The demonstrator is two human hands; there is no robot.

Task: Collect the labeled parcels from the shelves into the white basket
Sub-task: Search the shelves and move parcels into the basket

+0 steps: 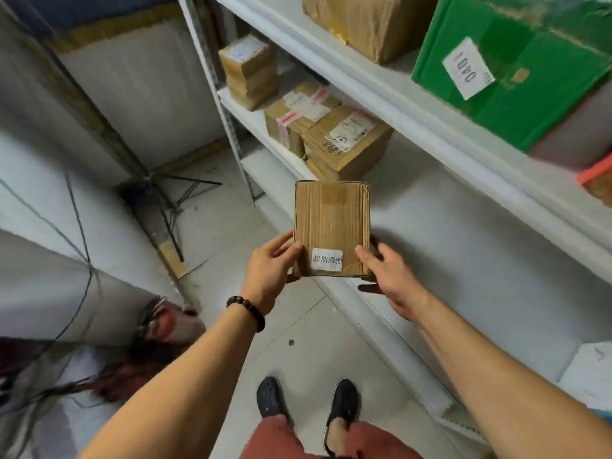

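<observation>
Off to the left, a black stand [172, 200] is sitting on the floor among loose cables, and no white basket is showing anywhere in view, so how many parcels are already collected cannot be told. At the centre, one small brown parcel [331, 223] is hanging in the air, off the shelves [463, 226] and just out past the middle shelf's front edge, its white label [327, 259] facing up. My guess is that this one is being carried away for the basket and is not yet dropped in. Further right, a cluster of brown parcels [344, 144] is lying on the middle shelf beyond it, a big brown box [371, 21] is sitting on the shelf above, and a green box [516, 71] with a white sticker is sitting beside that. So plenty of collecting seems to be remaining, though which of these carry the wanted label is too small to read.

The left hand [270, 266], with a beaded bracelet [246, 311] on its wrist, is pinching the parcel's near left edge, thumb on top and fingers curling underneath. The right hand [389, 276] is gripping the near right edge the same way, thumb lying on the top face by the label and fingers tucking below. Both hands are clamping the one parcel between them, set apart by its width.
</observation>
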